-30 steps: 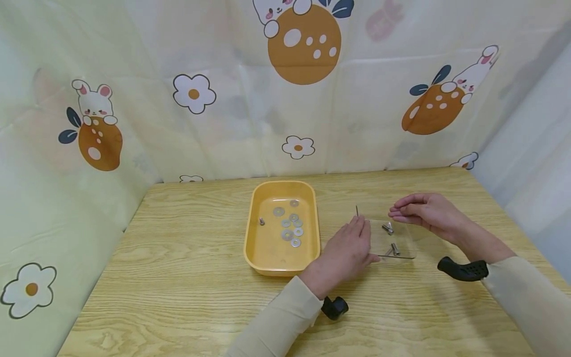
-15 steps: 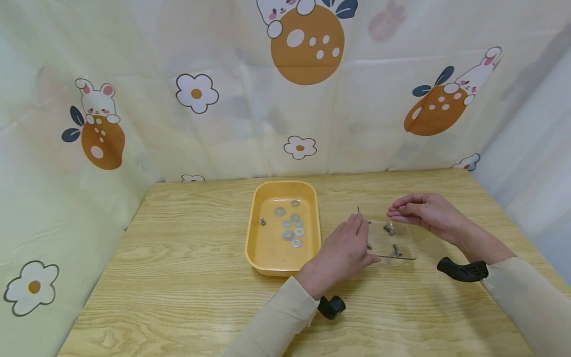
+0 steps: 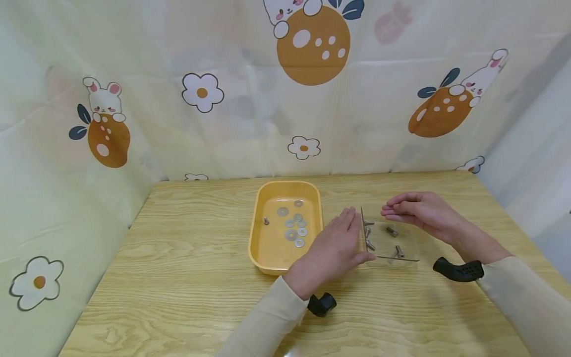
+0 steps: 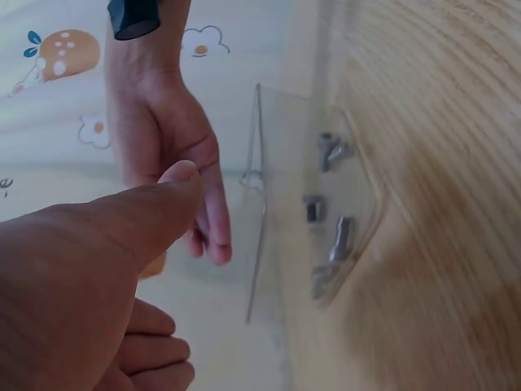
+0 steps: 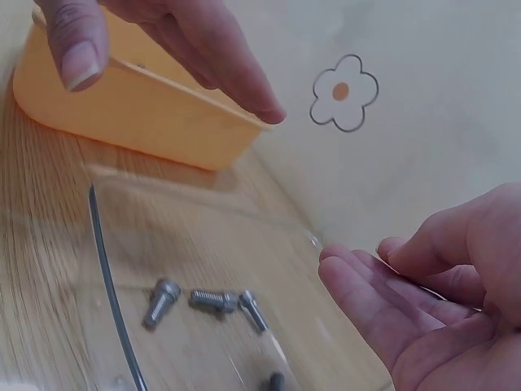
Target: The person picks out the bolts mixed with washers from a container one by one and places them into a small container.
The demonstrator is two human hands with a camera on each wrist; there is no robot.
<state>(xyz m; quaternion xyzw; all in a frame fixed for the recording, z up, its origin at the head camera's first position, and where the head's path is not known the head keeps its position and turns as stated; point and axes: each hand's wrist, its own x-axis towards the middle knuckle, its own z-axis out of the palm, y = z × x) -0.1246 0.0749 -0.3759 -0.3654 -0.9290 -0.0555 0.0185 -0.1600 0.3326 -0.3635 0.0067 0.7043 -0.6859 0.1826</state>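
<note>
A clear plastic box [image 3: 408, 239] stands on the table with several metal bolts [image 3: 399, 252] lying in it. To its left, my left hand [image 3: 330, 245] has its fingers straight; in the right wrist view a gap shows between that hand and the box wall. My right hand [image 3: 421, 213] hovers by the far right part of the box, fingers loosely bent. Nothing shows between the fingers [image 5: 366, 301] in the right wrist view. The bolts [image 4: 342, 236] also show through the clear wall in the left wrist view.
Left of the box is a yellow tray [image 3: 253, 238] holding several flat washers [image 3: 300, 243] and one small bolt [image 3: 266, 221]. The wooden table [image 3: 187, 277] ends at a patterned curtain [image 3: 250, 109] behind. Black wrist mounts [image 3: 459, 270] jut out from both forearms.
My left hand has drawn back to the left, uncovering the box's left wall and several bolts beside it. My right hand stays almost where it was. The head view has shifted slightly.
</note>
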